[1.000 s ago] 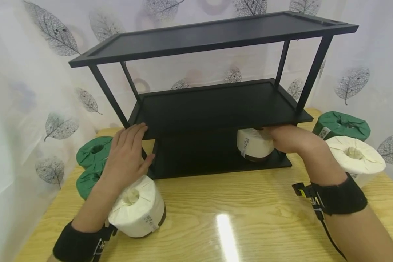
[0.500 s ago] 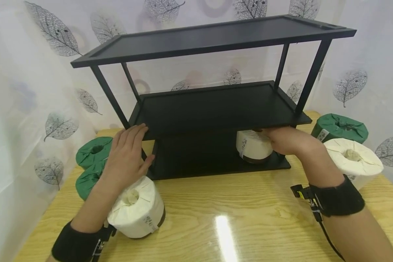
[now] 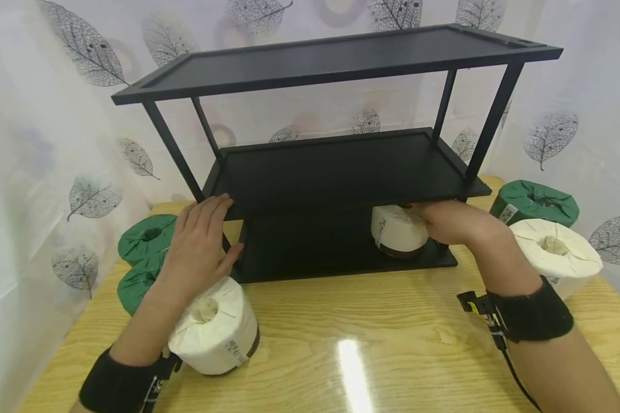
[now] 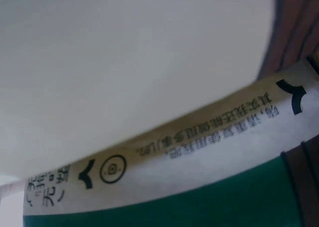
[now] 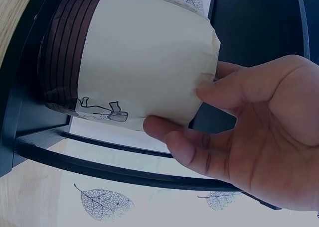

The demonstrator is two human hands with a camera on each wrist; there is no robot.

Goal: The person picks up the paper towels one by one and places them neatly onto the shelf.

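Observation:
In the head view, a cream paper-wrapped toilet roll (image 3: 399, 230) stands on the bottom board of the black rack at its right end. My right hand (image 3: 449, 222) reaches under the middle shelf and holds it. From the right wrist, thumb and fingers (image 5: 187, 147) pinch the upper part of that roll (image 5: 149, 57); its brown-striped base is on the black board. My left hand (image 3: 198, 249) rests at the front left corner of the middle shelf (image 3: 330, 166), fingers fairly straight. Beneath that forearm stands another cream roll (image 3: 219, 332), which nearly fills the left wrist view.
Two green-wrapped rolls (image 3: 147, 236) stand left of the rack, partly behind my left arm. On the right are a green roll (image 3: 539, 203) and a cream roll (image 3: 558, 252). The rack's top shelf (image 3: 336, 60) overhangs the middle one. A wooden table (image 3: 310, 338) lies under everything.

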